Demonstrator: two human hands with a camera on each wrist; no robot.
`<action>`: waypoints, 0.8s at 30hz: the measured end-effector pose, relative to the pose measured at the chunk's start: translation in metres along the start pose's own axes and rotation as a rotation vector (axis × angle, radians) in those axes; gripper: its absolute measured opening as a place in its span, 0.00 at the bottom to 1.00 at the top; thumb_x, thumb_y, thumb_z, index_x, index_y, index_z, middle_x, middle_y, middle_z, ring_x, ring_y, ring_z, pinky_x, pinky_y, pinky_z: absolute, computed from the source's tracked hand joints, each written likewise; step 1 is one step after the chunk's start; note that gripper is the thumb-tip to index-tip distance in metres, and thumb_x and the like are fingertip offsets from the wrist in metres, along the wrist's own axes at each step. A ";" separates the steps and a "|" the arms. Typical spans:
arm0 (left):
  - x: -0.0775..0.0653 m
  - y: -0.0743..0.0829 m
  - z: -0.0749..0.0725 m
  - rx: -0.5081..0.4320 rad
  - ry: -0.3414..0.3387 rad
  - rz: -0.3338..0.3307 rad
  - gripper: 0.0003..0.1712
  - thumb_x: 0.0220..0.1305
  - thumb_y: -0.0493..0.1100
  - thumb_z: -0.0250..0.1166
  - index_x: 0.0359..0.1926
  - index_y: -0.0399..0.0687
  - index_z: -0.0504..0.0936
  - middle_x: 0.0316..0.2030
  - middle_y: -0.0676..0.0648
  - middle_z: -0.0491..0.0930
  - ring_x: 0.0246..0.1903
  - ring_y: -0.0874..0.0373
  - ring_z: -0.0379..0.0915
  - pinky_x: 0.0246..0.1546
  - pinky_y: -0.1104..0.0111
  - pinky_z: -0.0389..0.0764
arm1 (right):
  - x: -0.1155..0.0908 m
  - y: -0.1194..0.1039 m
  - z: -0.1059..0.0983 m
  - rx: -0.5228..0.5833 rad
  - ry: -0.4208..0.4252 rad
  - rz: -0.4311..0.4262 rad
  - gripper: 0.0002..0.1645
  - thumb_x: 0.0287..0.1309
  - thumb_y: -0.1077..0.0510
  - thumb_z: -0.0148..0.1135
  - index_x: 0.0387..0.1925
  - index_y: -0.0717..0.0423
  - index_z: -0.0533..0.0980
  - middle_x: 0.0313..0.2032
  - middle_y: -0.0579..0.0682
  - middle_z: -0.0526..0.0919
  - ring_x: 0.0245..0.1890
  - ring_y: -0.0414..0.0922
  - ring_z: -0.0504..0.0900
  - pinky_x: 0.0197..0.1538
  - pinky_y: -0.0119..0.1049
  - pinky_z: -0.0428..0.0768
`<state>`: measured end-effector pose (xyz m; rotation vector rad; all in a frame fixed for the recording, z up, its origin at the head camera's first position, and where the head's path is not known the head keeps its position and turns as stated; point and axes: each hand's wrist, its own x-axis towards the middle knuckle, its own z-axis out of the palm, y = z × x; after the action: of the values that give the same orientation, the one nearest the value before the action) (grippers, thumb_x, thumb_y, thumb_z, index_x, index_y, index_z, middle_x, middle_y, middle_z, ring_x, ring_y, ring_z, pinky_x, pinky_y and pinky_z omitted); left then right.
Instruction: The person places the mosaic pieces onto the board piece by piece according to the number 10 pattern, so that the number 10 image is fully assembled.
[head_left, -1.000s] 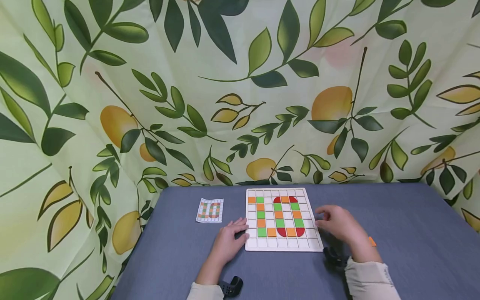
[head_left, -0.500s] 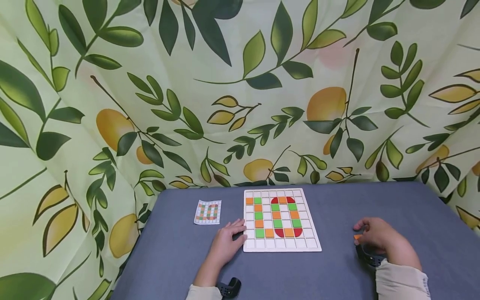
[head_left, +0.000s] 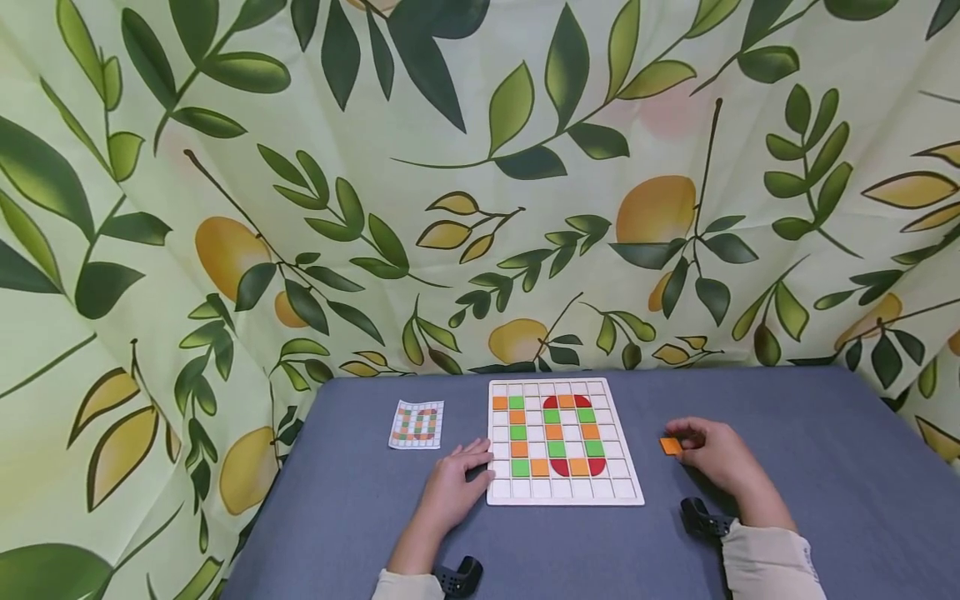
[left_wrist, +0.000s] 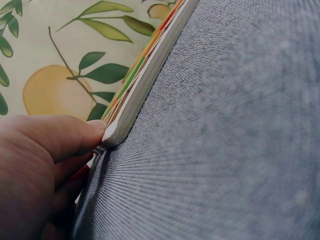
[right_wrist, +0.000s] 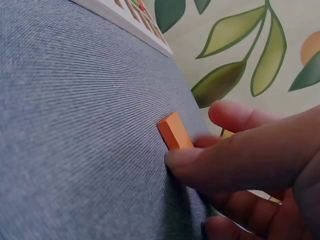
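Note:
A white grid board [head_left: 525, 492] lies on the table, with orange, green and red tiles set in several of its squares. My left hand [head_left: 454, 487] rests at the board's left edge, fingers extended. In the left wrist view, the thumb [left_wrist: 75, 132] touches the board's side near a corner. To the right of the board, my right hand [head_left: 716, 454] pinches an orange square tile [head_left: 670, 447] between thumb and fingers. The right wrist view shows the thumb against this orange tile [right_wrist: 174, 131], low over the cloth, with part of it covered by the fingers.
A small printed card [head_left: 416, 425] with a coloured grid pattern lies left of the board. Grey-blue cloth [head_left: 847, 450] covers the table. Behind it hangs a leaf-patterned curtain [head_left: 465, 333]. Black wrist cameras [head_left: 459, 575] sit at both wrists.
My right hand went from the board's right edge out to the orange tile on the right, took hold of it, and came back leftward with it. The left hand stayed at the board.

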<state>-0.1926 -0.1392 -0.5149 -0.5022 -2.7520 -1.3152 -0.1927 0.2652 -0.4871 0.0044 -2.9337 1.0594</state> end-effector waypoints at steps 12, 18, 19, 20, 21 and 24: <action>0.001 0.000 0.000 0.012 -0.003 -0.015 0.16 0.61 0.39 0.68 0.50 0.40 0.86 0.59 0.48 0.80 0.63 0.50 0.73 0.70 0.50 0.65 | 0.001 0.009 -0.002 -0.087 -0.008 0.041 0.24 0.51 0.55 0.72 0.48 0.65 0.82 0.41 0.65 0.80 0.41 0.58 0.77 0.42 0.51 0.77; 0.001 -0.001 0.000 0.018 -0.008 -0.018 0.16 0.61 0.40 0.68 0.50 0.40 0.86 0.59 0.48 0.80 0.64 0.50 0.72 0.70 0.49 0.65 | 0.001 0.009 0.001 -0.063 0.022 0.072 0.20 0.52 0.55 0.72 0.43 0.65 0.82 0.31 0.54 0.76 0.32 0.47 0.71 0.33 0.36 0.67; 0.001 -0.001 0.000 0.021 -0.007 -0.017 0.16 0.61 0.40 0.69 0.50 0.40 0.86 0.59 0.48 0.80 0.63 0.50 0.72 0.70 0.49 0.65 | 0.001 0.008 0.002 -0.059 0.025 0.077 0.20 0.52 0.55 0.72 0.43 0.65 0.82 0.31 0.53 0.76 0.32 0.46 0.70 0.33 0.35 0.66; 0.000 -0.001 0.000 0.021 -0.006 -0.017 0.16 0.61 0.40 0.68 0.49 0.41 0.86 0.59 0.48 0.80 0.63 0.50 0.72 0.70 0.49 0.65 | 0.001 0.008 0.002 -0.055 0.028 0.082 0.20 0.52 0.55 0.71 0.43 0.65 0.82 0.30 0.52 0.76 0.31 0.46 0.70 0.33 0.35 0.66; 0.000 -0.001 0.000 0.021 -0.006 -0.019 0.16 0.61 0.40 0.68 0.49 0.41 0.86 0.59 0.48 0.80 0.64 0.50 0.72 0.70 0.49 0.65 | 0.001 0.007 0.003 -0.051 0.030 0.087 0.19 0.52 0.56 0.71 0.42 0.65 0.82 0.30 0.51 0.76 0.31 0.46 0.70 0.32 0.35 0.66; 0.000 0.000 0.000 0.018 -0.009 -0.019 0.16 0.61 0.40 0.68 0.49 0.41 0.86 0.59 0.48 0.80 0.64 0.50 0.72 0.70 0.49 0.64 | 0.001 0.008 0.006 -0.051 0.049 0.088 0.18 0.52 0.56 0.71 0.41 0.66 0.82 0.29 0.51 0.76 0.30 0.45 0.70 0.32 0.35 0.66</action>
<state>-0.1929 -0.1395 -0.5146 -0.4832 -2.7796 -1.2939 -0.1942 0.2673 -0.4967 -0.1505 -2.9397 0.9798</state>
